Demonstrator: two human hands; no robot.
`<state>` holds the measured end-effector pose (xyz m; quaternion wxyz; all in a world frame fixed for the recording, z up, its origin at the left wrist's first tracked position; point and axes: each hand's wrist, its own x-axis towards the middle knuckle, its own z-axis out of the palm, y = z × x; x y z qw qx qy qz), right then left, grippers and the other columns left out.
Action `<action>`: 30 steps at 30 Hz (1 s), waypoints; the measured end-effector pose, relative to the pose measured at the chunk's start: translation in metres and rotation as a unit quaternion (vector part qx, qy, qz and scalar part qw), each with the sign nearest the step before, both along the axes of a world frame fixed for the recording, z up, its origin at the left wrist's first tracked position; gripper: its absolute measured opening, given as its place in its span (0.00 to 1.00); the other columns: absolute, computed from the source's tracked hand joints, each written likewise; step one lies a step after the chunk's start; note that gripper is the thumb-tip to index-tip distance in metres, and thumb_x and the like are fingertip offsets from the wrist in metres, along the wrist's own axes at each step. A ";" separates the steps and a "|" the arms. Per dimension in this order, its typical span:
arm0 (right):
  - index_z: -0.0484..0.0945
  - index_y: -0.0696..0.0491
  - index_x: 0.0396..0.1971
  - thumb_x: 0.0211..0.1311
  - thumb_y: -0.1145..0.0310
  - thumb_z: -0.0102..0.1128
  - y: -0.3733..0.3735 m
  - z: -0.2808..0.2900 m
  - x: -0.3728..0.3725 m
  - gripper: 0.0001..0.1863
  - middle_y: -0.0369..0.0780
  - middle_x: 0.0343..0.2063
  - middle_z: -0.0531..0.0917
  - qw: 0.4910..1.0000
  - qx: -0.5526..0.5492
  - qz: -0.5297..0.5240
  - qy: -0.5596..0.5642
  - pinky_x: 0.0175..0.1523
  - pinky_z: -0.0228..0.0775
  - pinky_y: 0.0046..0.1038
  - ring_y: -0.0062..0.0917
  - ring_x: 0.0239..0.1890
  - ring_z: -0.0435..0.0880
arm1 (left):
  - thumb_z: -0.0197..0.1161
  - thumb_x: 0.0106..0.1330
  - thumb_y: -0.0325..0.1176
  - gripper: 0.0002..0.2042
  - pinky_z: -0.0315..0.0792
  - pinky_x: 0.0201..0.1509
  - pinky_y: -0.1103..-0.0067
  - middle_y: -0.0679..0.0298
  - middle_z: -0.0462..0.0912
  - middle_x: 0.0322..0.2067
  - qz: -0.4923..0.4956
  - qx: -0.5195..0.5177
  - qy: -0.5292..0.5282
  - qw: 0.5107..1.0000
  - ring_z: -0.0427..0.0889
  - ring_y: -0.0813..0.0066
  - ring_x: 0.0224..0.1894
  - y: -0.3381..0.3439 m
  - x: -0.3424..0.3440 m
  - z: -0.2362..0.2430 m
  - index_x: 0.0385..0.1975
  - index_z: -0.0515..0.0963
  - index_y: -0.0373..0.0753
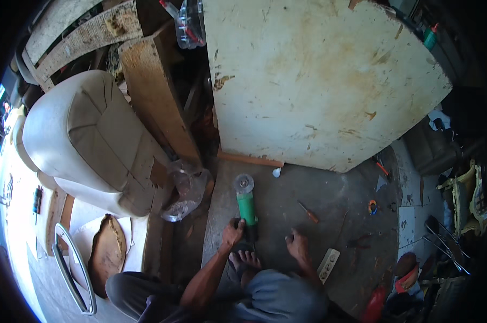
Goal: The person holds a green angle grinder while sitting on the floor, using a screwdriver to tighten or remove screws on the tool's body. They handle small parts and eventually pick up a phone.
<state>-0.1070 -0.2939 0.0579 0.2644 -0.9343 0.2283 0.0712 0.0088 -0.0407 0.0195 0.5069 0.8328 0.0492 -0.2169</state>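
1. Angle grinder (246, 209): green cylindrical body, dark rear end (251, 232) toward the near side.
2. Its round, pale disc (244, 183) sits at the far end.
3. It lies lengthwise, near to far, about mid-scene.

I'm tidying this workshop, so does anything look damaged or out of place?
Yes: the big pale panel looks damaged, its surface stained and chipped. A screwdriver also lies loose on the floor, right of the green power tool at the left hand.

At the left hand (232, 233), a grinder (246, 208) is showing green and black. Ahead of the right hand (297, 246), a screwdriver handle (312, 216) is showing orange-brown; right of that hand, a power strip (327, 265) is showing off-white. Beyond both, a board (319, 81) is displaying brown-blotched cream.
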 end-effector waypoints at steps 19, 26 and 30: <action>0.75 0.55 0.53 0.69 0.69 0.55 -0.001 -0.001 0.048 0.14 0.49 0.47 0.78 0.992 0.068 -0.008 -0.110 0.54 0.70 0.44 0.48 0.49 0.79 | 0.73 0.50 0.44 0.40 0.72 0.58 0.59 0.40 0.73 0.50 0.011 0.085 -0.070 0.994 0.74 0.43 0.55 -0.023 -0.023 0.011 0.60 0.60 0.32; 0.81 0.57 0.46 0.68 0.64 0.58 0.084 0.045 0.029 0.14 0.50 0.37 0.86 0.962 0.221 0.112 -0.115 0.44 0.79 0.37 0.45 0.39 0.86 | 0.71 0.53 0.39 0.33 0.75 0.49 0.71 0.56 0.82 0.40 0.009 -0.121 0.079 0.989 0.80 0.67 0.41 0.045 0.000 0.011 0.58 0.69 0.32; 0.83 0.57 0.44 0.68 0.63 0.59 0.103 0.039 0.042 0.14 0.50 0.36 0.86 0.959 0.200 0.152 -0.130 0.44 0.79 0.39 0.46 0.39 0.86 | 0.74 0.54 0.48 0.37 0.74 0.53 0.69 0.51 0.83 0.46 0.049 -0.071 0.076 0.993 0.82 0.61 0.48 0.053 -0.002 0.029 0.59 0.69 0.32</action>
